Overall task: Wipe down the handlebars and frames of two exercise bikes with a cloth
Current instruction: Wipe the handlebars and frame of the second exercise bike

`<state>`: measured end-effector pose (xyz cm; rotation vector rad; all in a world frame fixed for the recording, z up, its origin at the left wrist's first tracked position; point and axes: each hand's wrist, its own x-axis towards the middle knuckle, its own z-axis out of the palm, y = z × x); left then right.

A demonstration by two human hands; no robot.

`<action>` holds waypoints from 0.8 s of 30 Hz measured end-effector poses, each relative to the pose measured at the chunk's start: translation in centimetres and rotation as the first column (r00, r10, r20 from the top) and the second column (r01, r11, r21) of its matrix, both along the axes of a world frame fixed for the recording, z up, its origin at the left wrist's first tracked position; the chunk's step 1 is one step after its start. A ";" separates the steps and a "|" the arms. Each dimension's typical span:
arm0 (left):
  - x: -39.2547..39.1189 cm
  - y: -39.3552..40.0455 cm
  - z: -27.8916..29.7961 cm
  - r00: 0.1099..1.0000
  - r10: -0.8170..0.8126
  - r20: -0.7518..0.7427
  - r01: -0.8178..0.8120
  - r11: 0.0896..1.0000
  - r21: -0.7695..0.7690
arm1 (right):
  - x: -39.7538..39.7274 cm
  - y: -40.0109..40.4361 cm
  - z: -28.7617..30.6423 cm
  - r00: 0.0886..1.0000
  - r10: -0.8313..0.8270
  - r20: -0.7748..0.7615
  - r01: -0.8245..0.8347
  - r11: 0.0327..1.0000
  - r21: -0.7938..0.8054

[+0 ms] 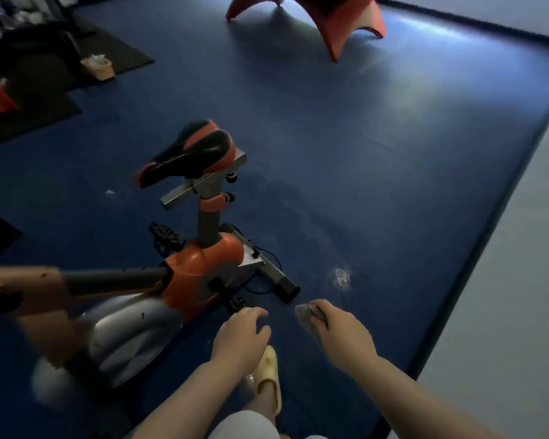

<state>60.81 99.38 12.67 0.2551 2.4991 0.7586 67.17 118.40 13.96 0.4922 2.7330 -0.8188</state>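
One bike point(184, 274) stands at nine o'clock; two hands: right hand point(339, 331) grips one cloth point(308, 315), left hand point(241, 334) loosely curled, empty.

No readable text, label, brand, number or sign can be made out anywhere. The exercise bike point(184, 274) housing is seen plain orange and silver, and any markings are lost to blur and dimness.

A blue mat floor point(377, 153) carries an orange-and-silver exercise bike point(184, 274), black mats point(61, 77) at the far left with a small tan box point(98, 67), and an orange arched stand point(336, 30) beyond.
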 end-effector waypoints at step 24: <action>-27.7 28.0 -1.5 0.977 -0.212 0.034 0.213 0.977 -0.028 | -24.0 26.6 -2.1 0.988 -0.125 0.096 0.124 0.992 0.021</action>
